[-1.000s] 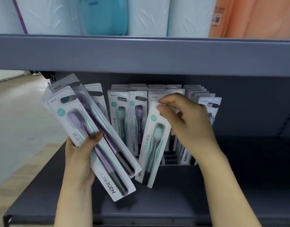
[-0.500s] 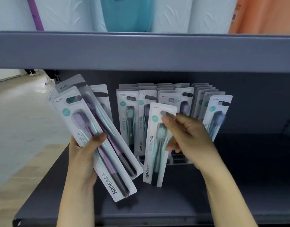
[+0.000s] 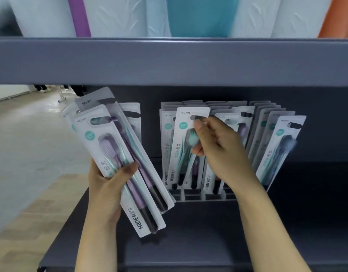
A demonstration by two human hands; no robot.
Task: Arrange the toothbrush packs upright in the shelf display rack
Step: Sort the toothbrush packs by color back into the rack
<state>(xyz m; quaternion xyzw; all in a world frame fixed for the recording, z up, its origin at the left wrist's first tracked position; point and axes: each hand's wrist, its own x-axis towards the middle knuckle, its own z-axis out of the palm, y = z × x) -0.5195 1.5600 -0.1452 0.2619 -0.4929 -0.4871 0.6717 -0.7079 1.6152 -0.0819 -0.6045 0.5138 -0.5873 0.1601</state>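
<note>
Fingers and thumb of the left hand [image 3: 105, 190] at seven o'clock wrap a fanned stack of toothbrush packs [image 3: 118, 163], tops tilted toward eleven. At centre, the right hand [image 3: 218, 150] pinches one teal pack [image 3: 185, 146] near its hang hole, its foot at the display rack [image 3: 200, 196]. Behind stand rows of upright packs [image 3: 263, 130]; at twelve o'clock, the grey shelf edge [image 3: 173, 61].

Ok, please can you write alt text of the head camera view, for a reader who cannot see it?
A person's right hand pinches one toothbrush pack by its top, lowering it into a slotted display rack on a grey shelf, already filled with upright packs. The left hand grips a fanned bundle of packs, tilted, beside the rack.
</note>
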